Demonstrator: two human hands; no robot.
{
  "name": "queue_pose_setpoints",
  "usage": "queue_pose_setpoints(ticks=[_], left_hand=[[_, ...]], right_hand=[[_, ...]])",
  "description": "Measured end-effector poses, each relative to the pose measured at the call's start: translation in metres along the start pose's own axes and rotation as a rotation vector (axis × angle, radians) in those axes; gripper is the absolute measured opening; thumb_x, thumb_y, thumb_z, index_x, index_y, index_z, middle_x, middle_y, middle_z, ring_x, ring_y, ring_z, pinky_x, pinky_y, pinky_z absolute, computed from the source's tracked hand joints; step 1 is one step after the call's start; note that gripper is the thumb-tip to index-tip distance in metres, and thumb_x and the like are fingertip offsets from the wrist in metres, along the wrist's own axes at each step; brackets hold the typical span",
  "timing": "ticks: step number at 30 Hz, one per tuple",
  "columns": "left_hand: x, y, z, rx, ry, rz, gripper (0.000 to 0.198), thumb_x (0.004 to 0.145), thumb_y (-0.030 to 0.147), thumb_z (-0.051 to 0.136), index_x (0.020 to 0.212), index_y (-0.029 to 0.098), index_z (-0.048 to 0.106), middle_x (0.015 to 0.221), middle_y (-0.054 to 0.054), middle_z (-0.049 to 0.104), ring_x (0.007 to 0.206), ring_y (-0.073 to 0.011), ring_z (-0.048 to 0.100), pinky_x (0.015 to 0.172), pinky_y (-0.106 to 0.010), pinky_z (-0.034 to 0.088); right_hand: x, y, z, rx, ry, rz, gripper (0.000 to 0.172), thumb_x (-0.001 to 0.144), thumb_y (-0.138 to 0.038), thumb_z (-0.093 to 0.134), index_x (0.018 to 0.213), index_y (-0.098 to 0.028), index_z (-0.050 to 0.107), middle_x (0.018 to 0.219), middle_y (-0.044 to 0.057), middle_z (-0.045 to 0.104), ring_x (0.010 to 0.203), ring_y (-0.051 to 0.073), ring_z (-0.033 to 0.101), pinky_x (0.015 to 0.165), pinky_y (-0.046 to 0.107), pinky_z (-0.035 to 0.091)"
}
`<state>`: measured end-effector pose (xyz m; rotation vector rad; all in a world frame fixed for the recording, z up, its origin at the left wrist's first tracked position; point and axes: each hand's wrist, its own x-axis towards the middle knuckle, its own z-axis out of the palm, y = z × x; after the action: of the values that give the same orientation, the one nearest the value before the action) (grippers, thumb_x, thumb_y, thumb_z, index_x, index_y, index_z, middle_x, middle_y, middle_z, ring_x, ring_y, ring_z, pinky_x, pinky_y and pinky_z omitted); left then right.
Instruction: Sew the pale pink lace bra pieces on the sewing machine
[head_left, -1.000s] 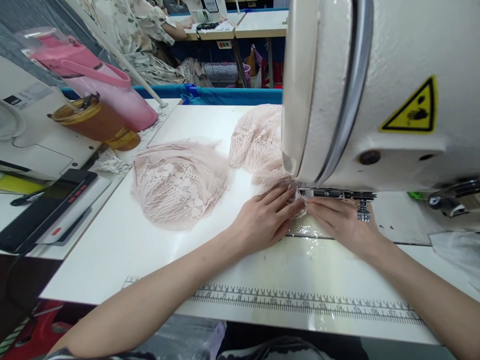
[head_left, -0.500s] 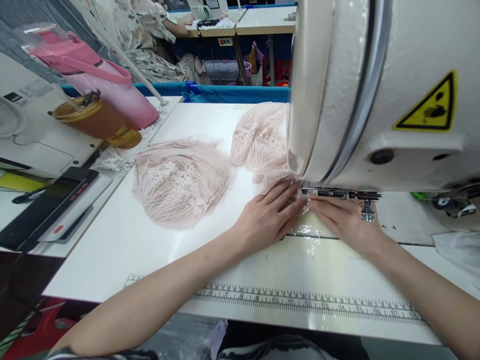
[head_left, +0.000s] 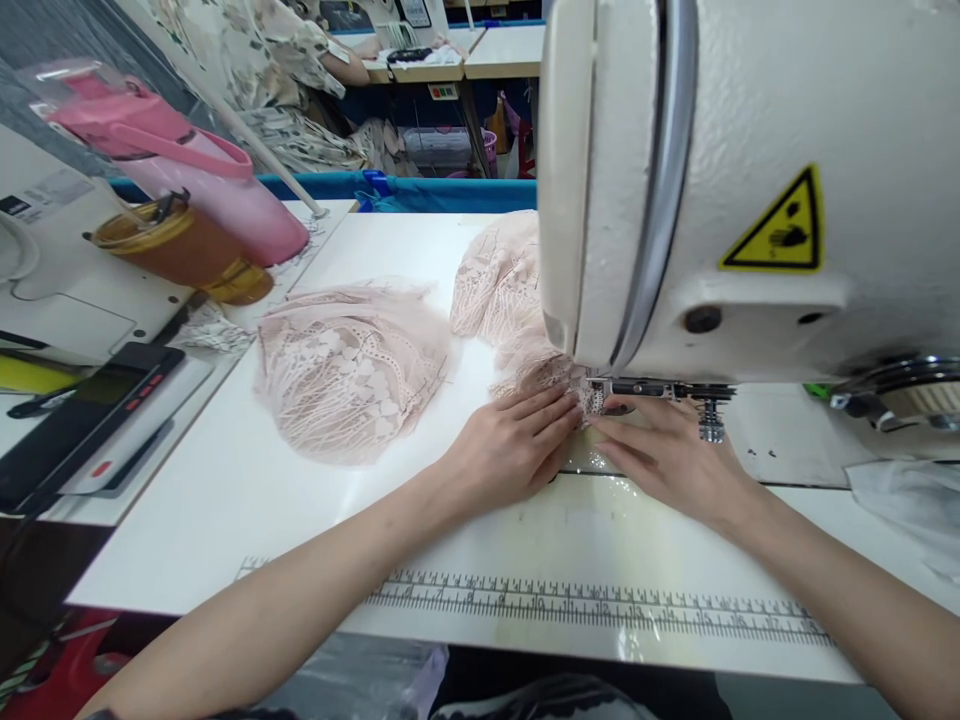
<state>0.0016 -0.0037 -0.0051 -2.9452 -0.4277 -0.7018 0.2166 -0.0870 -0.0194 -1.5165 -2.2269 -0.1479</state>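
Observation:
My left hand [head_left: 517, 440] lies flat on a piece of pale pink lace fabric [head_left: 529, 360], fingers stretched out and pressing it down beside the presser foot of the sewing machine [head_left: 637, 250]. Just right of the foot is my right hand [head_left: 675, 455]. Its fingers are extended and slightly apart, the tips at the lace edge; part of them is hidden behind the foot assembly [head_left: 652, 388]. The lace runs under the needle area, and the machine head covers some of it. A second pink lace cup piece [head_left: 352, 375] rests on the table to the left.
A printed ruler [head_left: 570, 605] runs along the front of the white table [head_left: 187, 530]. At left stand a pink bottle [head_left: 217, 185], an amber cup [head_left: 180, 250] and a black control box [head_left: 90, 420]. White cloth [head_left: 907, 500] lies far right. Another person's sleeve [head_left: 247, 50] shows behind.
The view has shifted slightly, so the machine appears farther left. My right fingers have spread a little and more lace edge shows between the hands. The left hand stays flat on the lace.

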Motion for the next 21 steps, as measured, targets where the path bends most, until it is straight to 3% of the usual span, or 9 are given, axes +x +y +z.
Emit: queue_pose_setpoints(ticks=[13,21], left_hand=[[0.0024,0.0004,-0.0009,0.003,0.001,-0.044,0.03,0.093,0.018,0.047,0.114,0.009,0.065,0.117,-0.009,0.067,0.112,-0.0228,0.063,0.098,-0.038,0.054],[0.0018,0.0023,0.0007,0.023,-0.038,-0.058,0.033,0.093,0.022,0.046,0.118,0.008,0.063,0.122,-0.011,0.064,0.116,-0.0249,0.06,0.098,-0.04,0.053]], right_hand=[[0.0024,-0.0036,-0.0023,-0.18,0.042,-0.012,0.03,0.096,-0.041,0.044,0.112,-0.03,0.066,0.113,0.0,0.067,0.073,0.016,0.061,0.062,0.031,0.039],[0.0003,-0.0037,-0.0014,-0.29,0.089,-0.023,0.03,0.094,-0.044,0.049,0.116,-0.03,0.065,0.107,0.001,0.068,0.071,0.016,0.059,0.066,0.032,0.039]])
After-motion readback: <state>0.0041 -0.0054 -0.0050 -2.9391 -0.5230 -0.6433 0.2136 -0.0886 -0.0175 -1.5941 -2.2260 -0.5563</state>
